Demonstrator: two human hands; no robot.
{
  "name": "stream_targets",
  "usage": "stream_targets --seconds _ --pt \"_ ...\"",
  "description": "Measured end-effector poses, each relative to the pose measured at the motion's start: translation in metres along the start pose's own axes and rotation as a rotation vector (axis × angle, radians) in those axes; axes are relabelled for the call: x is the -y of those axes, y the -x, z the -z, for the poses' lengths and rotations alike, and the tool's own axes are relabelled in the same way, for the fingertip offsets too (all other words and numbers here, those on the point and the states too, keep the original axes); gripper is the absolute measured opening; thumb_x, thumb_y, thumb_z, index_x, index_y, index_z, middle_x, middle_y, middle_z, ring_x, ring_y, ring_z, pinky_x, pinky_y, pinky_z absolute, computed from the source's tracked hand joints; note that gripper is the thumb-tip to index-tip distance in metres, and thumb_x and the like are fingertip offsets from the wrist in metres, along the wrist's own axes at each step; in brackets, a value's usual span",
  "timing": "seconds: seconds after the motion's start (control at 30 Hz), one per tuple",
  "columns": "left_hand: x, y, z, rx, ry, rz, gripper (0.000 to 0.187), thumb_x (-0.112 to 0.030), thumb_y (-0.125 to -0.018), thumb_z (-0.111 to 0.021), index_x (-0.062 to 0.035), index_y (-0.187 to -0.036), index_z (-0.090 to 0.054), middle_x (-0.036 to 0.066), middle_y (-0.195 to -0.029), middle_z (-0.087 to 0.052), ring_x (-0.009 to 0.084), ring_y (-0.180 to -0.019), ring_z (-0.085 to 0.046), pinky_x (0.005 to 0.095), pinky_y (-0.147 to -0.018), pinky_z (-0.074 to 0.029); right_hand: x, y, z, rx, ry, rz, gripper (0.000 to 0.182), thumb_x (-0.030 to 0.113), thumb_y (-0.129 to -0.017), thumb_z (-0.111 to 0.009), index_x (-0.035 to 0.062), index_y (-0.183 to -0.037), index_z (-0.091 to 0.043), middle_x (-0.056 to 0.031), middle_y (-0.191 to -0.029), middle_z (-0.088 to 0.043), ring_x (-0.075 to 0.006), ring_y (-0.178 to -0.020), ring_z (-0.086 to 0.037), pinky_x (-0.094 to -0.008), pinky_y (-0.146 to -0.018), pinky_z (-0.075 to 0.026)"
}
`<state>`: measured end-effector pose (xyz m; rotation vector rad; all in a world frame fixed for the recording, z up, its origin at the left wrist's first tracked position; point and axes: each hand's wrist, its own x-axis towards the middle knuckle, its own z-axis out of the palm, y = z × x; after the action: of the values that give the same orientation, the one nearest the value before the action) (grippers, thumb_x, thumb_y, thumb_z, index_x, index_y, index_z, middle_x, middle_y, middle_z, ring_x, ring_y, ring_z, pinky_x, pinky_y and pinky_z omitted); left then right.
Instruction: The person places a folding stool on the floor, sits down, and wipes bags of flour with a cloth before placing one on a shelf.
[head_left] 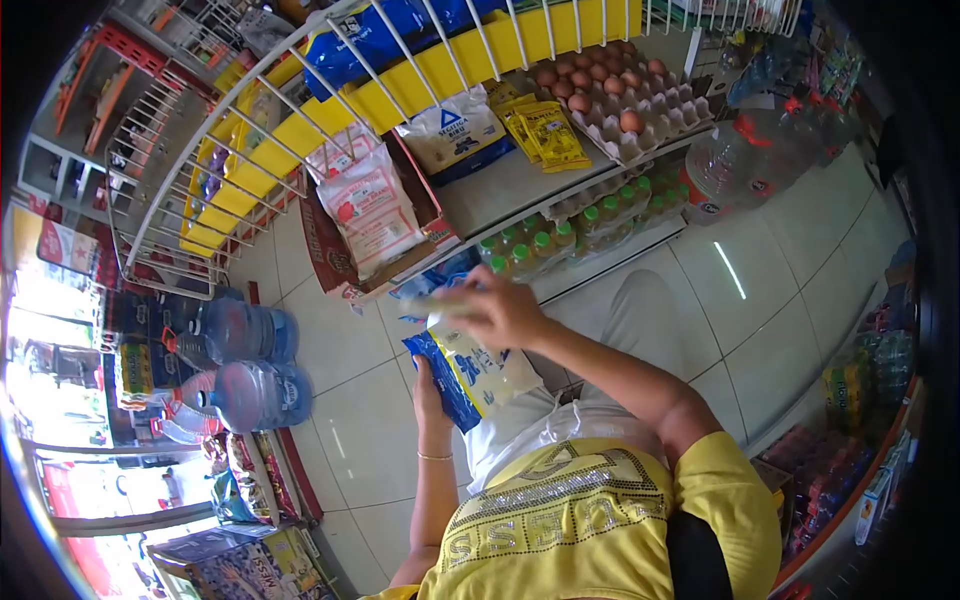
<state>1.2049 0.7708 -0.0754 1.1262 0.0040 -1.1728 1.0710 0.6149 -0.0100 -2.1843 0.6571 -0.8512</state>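
Far left of the blue-and-white packet (pixel 470 375): two large blue water jugs (pixel 250 365) lying on the tiled floor (pixel 360 420), snack bags (pixel 245 475) below them, printed cartons (pixel 240 565) lower still. Up-left of the packet: white wire rack (pixel 200 150) with yellow panels, tilted. Just left of the packet and under its lower edge: left hand (pixel 432 392), fingers (pixel 420 368) curled up around the blue side, gripping it; thin bracelet (pixel 435 457) on the wrist below. Packet itself held in mid-air over the floor, in front of the torso, upright and slightly tilted, top edge blurred. Above the packet: pink-and-white sacks (pixel 370 210) in an open cardboard box (pixel 335 255), white bag with blue triangle logo (pixel 455 135) and yellow sachets (pixel 545 135) on the surface (pixel 510 185) behind. Directly on the packet's top: right hand (pixel 500 310), fingers (pixel 462 308) bent down and pinching the top edge, motion blur there, exact grip hard to tell. Up-right of the packet: green-capped bottles (pixel 560 245) in a row under the surface edge, egg tray (pixel 630 100) with brown eggs beyond, clear water jug (pixel 745 160) on the floor further right. Below-right of the packet: yellow shirt (pixel 600 530) with studded lettering, light trousers. Far right of the packet: low shelf (pixel 850 470) with drink packs.
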Motion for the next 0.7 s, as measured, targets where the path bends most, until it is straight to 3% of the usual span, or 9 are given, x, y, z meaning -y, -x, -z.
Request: stream_targets --seconds 0.13,0.2,0.23,0.37,0.43,0.53,0.6,0.63,0.7 --pt "-0.005 -0.001 0.007 0.093 0.091 0.027 0.043 -0.039 -0.097 -0.038 -0.0040 -0.116 -0.053 0.010 -0.099 -0.065 0.0200 -0.085 -0.065 0.0327 -0.075 -0.054 0.027 0.015 -0.016 0.298 0.369 0.329 0.025 0.031 -0.078 -0.064 0.0171 -0.099 -0.067 -0.0099 -0.090 -0.055 -0.0206 -0.076 -0.062 -0.0323 -0.061 -0.052" --pt "-0.014 0.007 0.001 -0.006 0.142 0.117 0.042 -0.038 -0.097 -0.037 -0.0046 -0.115 -0.054 0.010 -0.100 -0.065 0.0218 -0.087 -0.065 0.0361 -0.079 -0.053 0.042 0.028 -0.017 0.389 0.413 0.380 0.022 0.030 -0.078 -0.063 0.0155 -0.095 -0.067 -0.0116 -0.092 -0.055 -0.0221 -0.077 -0.062 -0.0330 -0.061 -0.053" --pt "-0.016 0.003 0.012 0.117 0.220 0.215 0.042 -0.038 -0.097 -0.035 -0.0044 -0.113 -0.055 0.012 -0.102 -0.064 0.0245 -0.090 -0.064 0.0395 -0.081 -0.053 0.049 0.035 -0.017 0.484 0.459 0.431 0.020 0.028 -0.078 -0.061 0.0140 -0.091 -0.067 -0.0132 -0.093 -0.054 -0.0236 -0.078 -0.062 -0.0336 -0.062 -0.053" --pt "-0.015 -0.001 0.026 0.122 0.205 0.203 0.044 -0.038 -0.097 -0.034 -0.0027 -0.112 -0.054 0.015 -0.105 -0.064 0.0280 -0.090 -0.064 0.0417 -0.084 -0.051 0.055 0.071 -0.019 0.630 0.402 0.582 0.018 0.026 -0.077 -0.060 0.0115 -0.086 -0.067 -0.0126 -0.096 -0.054 -0.0229 -0.077 -0.063 -0.0332 -0.061 -0.053" --pt "-0.015 0.001 0.019 0.106 0.210 0.212 0.044 -0.039 -0.097 -0.035 -0.0031 -0.112 -0.055 0.015 -0.103 -0.065 0.0289 -0.088 -0.065 0.0429 -0.083 -0.052 0.058 0.076 -0.010 0.903 0.257 0.565 0.020 0.028 -0.076 -0.062 0.0126 -0.088 -0.066 -0.0118 -0.094 -0.054 -0.0226 -0.077 -0.062 -0.0338 -0.063 -0.053" --pt "-0.012 0.000 0.022 0.127 0.182 0.203 0.047 -0.044 -0.096 -0.037 -0.0045 -0.110 -0.057 0.014 -0.103 -0.064 0.0285 -0.089 -0.064 0.0434 -0.083 -0.052 0.061 0.059 -0.004 0.647 0.198 0.489 0.024 0.029 -0.073 -0.066 0.0153 -0.093 -0.066 -0.0091 -0.093 -0.053 -0.0222 -0.082 -0.060 -0.0352 -0.066 -0.052" --pt "-0.009 0.005 0.021 0.530 0.430 0.232 0.052 -0.049 -0.094 -0.038 -0.0027 -0.112 -0.054 0.013 -0.105 -0.062 0.0273 -0.093 -0.062 0.0415 -0.082 -0.052 0.049 0.045 -0.020 0.466 0.108 0.484 0.030 0.031 -0.070 -0.070 0.0179 -0.097 -0.065 -0.0065 -0.092 -0.052 -0.0213 -0.085 -0.059 -0.0364 -0.068 -0.052" --pt "0.000 0.000 0.025 0.218 0.180 -0.003 0.049 -0.049 -0.093 -0.043 -0.0037 -0.110 -0.055 0.012 -0.102 -0.061 0.0241 -0.091 -0.062 0.0374 -0.080 -0.053 0.043 0.037 -0.026 0.407 0.125 0.485 0.031 0.030 -0.069 -0.071 0.0188 -0.098 -0.065 -0.0061 -0.092 -0.052 -0.0209 -0.084 -0.059 -0.0365 -0.067 -0.052" --pt "0.002 0.001 0.025 0.166 0.102 -0.026 0.047 -0.047 -0.093 -0.044 -0.0048 -0.110 -0.055 0.011 -0.102 -0.061 0.0225 -0.091 -0.062 0.0355 -0.080 -0.053 0.029 0.027 -0.032 0.316 0.118 0.516 0.036 0.031 -0.068 -0.074 0.0168 -0.099 -0.065 -0.0089 -0.097 -0.054 -0.0225 -0.082 -0.062 -0.0377 -0.068 -0.053"
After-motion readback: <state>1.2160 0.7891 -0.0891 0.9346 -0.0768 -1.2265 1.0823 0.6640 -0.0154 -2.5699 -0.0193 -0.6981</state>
